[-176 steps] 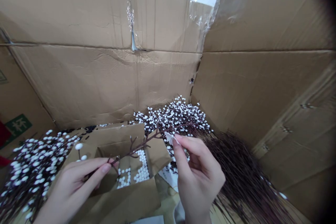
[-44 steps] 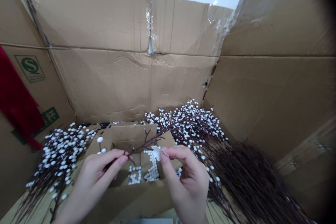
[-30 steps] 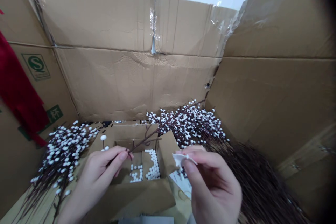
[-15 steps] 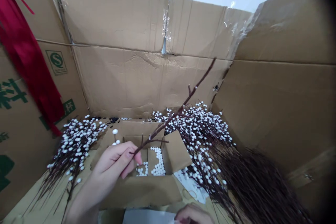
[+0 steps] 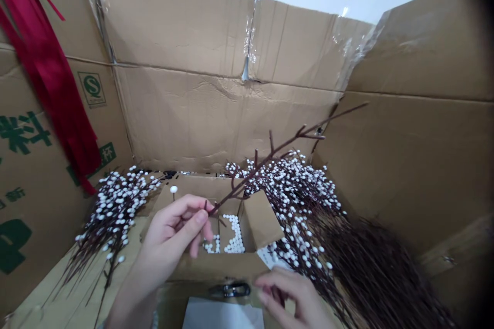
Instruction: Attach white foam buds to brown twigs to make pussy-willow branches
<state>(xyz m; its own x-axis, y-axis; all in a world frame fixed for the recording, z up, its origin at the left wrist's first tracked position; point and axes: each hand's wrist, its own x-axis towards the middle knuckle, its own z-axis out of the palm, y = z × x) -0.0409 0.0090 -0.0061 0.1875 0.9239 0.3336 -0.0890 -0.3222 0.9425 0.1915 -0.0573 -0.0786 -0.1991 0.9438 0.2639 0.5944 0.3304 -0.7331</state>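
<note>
My left hand (image 5: 175,234) pinches the lower end of a bare brown twig (image 5: 266,159) between thumb and fingertips. The twig has short side shoots and slants up to the right. Behind that hand is an open cardboard box (image 5: 216,267), with small white balls (image 5: 234,239) lying in its compartments. A single white berry on a stem (image 5: 173,189) stands just above my left hand; its lower part is hidden. My right hand (image 5: 289,295) is low in front of the box, fingers curled but apart, apparently with nothing in them. Close to its fingertips is a blurred dark tool (image 5: 231,289).
White-berried branches (image 5: 111,211) lie at the left, with a larger heap (image 5: 289,185) behind and right of the box. A thick bundle of bare dark stems (image 5: 386,277) fills the right front. Red ribbon (image 5: 57,87) hangs at the left. Tall cardboard walls (image 5: 181,108) surround the table.
The twig has turned in my left hand and now leans more to the right. My right hand has come up from the bottom edge, and the dark tool has come into view.
</note>
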